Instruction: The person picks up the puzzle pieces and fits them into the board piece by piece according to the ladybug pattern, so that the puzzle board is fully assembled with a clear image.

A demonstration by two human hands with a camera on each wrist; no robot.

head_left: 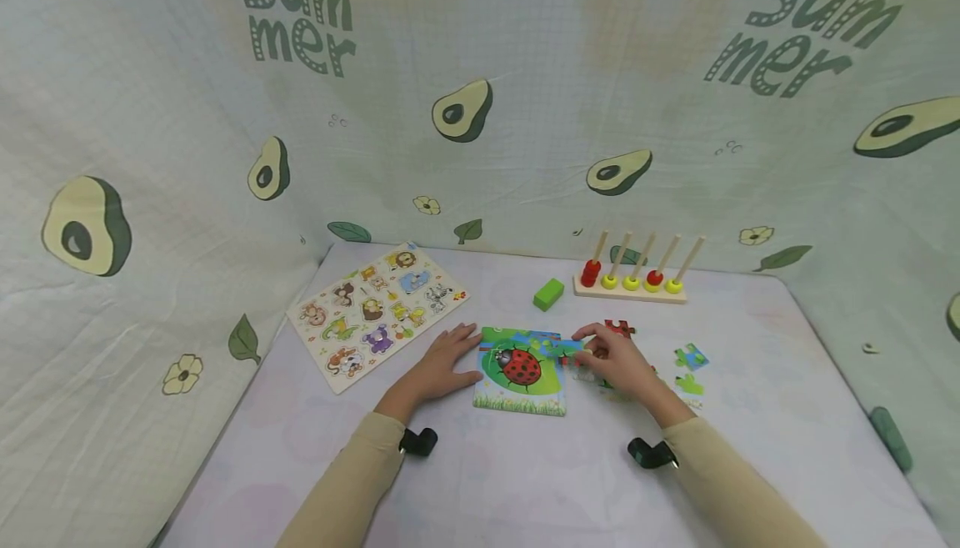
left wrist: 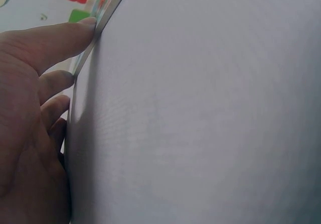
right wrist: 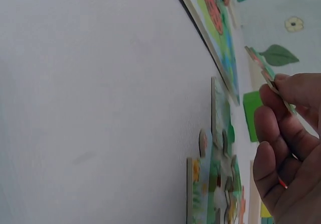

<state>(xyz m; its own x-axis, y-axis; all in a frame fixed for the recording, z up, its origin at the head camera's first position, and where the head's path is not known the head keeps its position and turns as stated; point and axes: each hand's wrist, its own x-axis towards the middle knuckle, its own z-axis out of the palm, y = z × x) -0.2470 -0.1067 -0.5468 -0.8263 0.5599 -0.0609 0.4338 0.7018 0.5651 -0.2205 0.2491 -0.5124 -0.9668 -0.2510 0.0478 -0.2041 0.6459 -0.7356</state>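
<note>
A ladybug jigsaw puzzle lies flat in its square board on the table between the two hands. My left hand rests at the board's left edge, thumb and fingers extended and touching it. Above the upper right of the board, my right hand pinches a puzzle piece between thumb and fingertips. Loose puzzle pieces lie on the table under and beside the right hand, partly hidden by it in the head view. Among them are a red piece, a blue-green piece and a green piece.
An animal picture board lies tilted at the back left. Behind the ladybug puzzle sits a green block. A wooden bead counter with upright rods and red and yellow beads stands at the back right, before the cloth backdrop.
</note>
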